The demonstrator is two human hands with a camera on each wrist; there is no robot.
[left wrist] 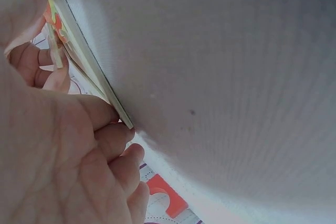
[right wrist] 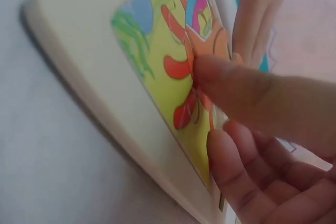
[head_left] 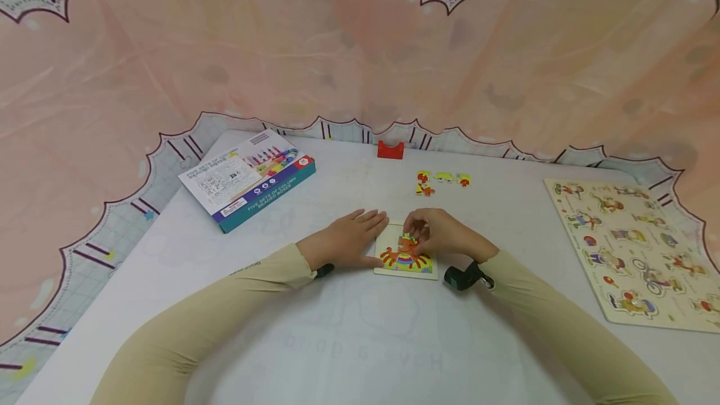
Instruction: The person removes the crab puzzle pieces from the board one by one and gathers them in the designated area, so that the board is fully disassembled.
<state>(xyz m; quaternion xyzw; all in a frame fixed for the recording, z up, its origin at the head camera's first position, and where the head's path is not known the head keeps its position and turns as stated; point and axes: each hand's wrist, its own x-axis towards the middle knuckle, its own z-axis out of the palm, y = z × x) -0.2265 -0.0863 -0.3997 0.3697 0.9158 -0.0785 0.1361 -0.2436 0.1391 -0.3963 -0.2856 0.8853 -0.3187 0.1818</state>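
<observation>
A small wooden puzzle tray (head_left: 406, 275) lies on the white table between the hands. Its lower part holds joined pieces (head_left: 404, 260) with an orange, many-legged animal on yellow; its upper left shows bare wood. My left hand (head_left: 344, 240) rests along the tray's left side, fingers extended, thumb by the lower left corner. Over the tray's upper right, my right hand (head_left: 441, 233) pinches a puzzle piece (left wrist: 55, 48) between thumb and fingers. In the right wrist view the thumb (right wrist: 215, 72) overlaps the orange picture. Fingers hide much of the held piece.
Several loose puzzle pieces (head_left: 444, 177) lie beyond the tray, with a red notched block (head_left: 390, 150) behind them. A boxed bead set (head_left: 247, 177) is at the back left. At the right lies a large picture board (head_left: 624, 249). A patterned cloth (head_left: 360, 61) rises behind the table.
</observation>
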